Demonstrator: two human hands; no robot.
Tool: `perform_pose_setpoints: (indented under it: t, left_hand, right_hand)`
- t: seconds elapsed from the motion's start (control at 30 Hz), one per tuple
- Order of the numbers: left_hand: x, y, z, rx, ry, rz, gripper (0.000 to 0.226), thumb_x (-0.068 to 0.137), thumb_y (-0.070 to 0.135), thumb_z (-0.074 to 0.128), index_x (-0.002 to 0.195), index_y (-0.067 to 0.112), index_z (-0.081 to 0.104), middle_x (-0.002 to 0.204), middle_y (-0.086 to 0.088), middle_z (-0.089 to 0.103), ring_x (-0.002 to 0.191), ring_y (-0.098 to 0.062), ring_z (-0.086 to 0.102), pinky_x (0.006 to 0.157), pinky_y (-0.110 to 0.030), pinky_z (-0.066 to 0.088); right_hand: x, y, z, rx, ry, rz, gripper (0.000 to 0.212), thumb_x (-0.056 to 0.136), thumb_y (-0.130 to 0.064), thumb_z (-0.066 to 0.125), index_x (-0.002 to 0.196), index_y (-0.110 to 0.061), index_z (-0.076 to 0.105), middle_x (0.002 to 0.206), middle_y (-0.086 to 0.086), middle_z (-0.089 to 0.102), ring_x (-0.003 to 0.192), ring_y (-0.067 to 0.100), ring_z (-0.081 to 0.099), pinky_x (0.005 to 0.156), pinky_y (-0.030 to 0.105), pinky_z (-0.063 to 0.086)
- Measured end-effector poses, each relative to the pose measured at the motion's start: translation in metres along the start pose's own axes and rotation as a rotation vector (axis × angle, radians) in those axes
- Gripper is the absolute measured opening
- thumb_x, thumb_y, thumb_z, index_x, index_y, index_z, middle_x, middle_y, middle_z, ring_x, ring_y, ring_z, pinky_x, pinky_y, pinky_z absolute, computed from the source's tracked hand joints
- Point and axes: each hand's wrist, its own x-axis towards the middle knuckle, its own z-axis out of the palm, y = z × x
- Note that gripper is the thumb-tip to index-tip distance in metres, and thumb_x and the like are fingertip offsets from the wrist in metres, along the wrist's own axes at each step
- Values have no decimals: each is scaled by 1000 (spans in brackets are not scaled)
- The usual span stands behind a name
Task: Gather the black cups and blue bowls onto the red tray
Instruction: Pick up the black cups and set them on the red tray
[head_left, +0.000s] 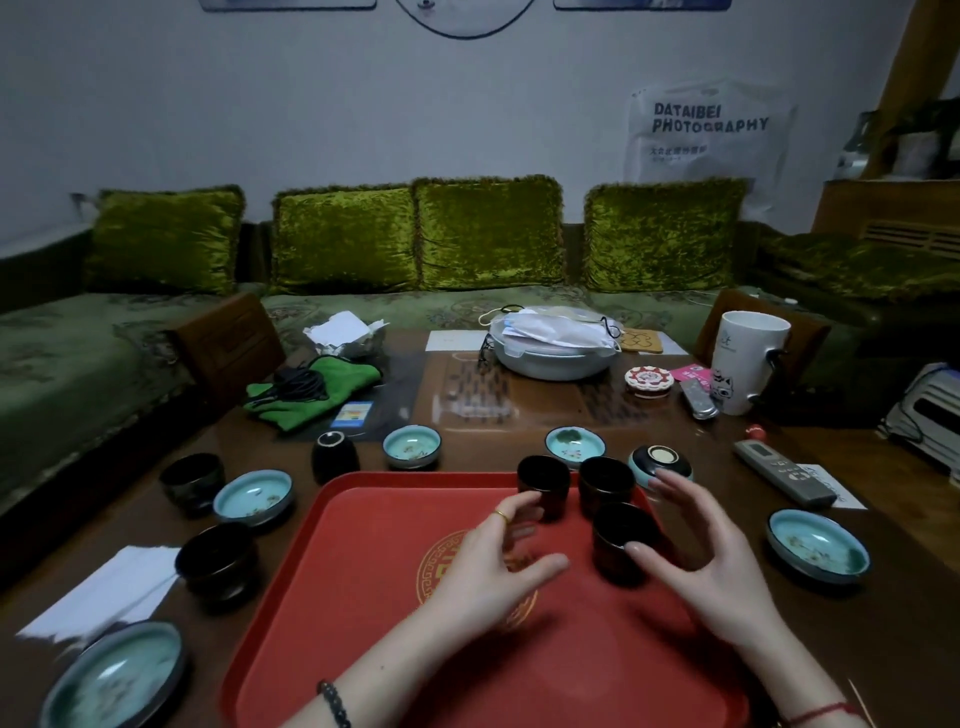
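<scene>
A white plastic bag hanging on the wall behind the sofa reads "DATAIBEI PHOTOGRAPHY" in dark capitals, with a smaller line beneath too blurred to read. The white mug at the far right of the worktop carries a cartoon cat and a small mark that cannot be made out. The red tray bears a round gold emblem at its centre, partly covered by the hands.

Both hands hover over the tray, palms turned toward each other. The left hand, with a gold ring and a dark bead bracelet at the wrist, has its fingers spread and loosely curled, gripping nothing. The right hand, a red cord at its wrist, is likewise spread wide; its thumb lies against the nearest black cup without closing around it.

Three black cups stand upright at the tray's far right corner: that near one, one behind it and one to the left. Off the tray, two more upright black cups sit to the left, and an upturned one just beyond the far edge. Blue bowls lie around the tray on the worktop: three on the left, one beyond the cups, one on the right, and an inverted one by the right fingertips.
</scene>
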Motion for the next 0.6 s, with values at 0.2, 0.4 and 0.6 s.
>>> perform_pose_setpoints:
  t: [0.2,0.4,0.6]
  left_hand:
    - [-34,11,-68,107,206,75,53,74,22,73,110,45,41,118,7,59,111,1,55,98,-14,42]
    - [-70,2,-141,221,405,22,51,75,26,72,116,41,46,117,13,59,109,5,54,93,-7,40]
    - [-96,-22,-202,356,508,-145,62,72,31,74,126,31,42,127,5,54,120,-8,46,97,-20,31]
  right_hand:
    - [12,-54,49,29,-156,-128,75,52,-66,70,119,-44,46,126,-25,52,120,-5,48,101,11,35]
    - [18,-92,128,88,-341,-164,69,58,-45,72,122,-40,45,120,-21,59,118,-5,50,100,15,39]
    - [25,-114,203,98,-493,-162,70,62,-34,78,119,-43,40,120,-18,53,114,-10,47,94,4,33]
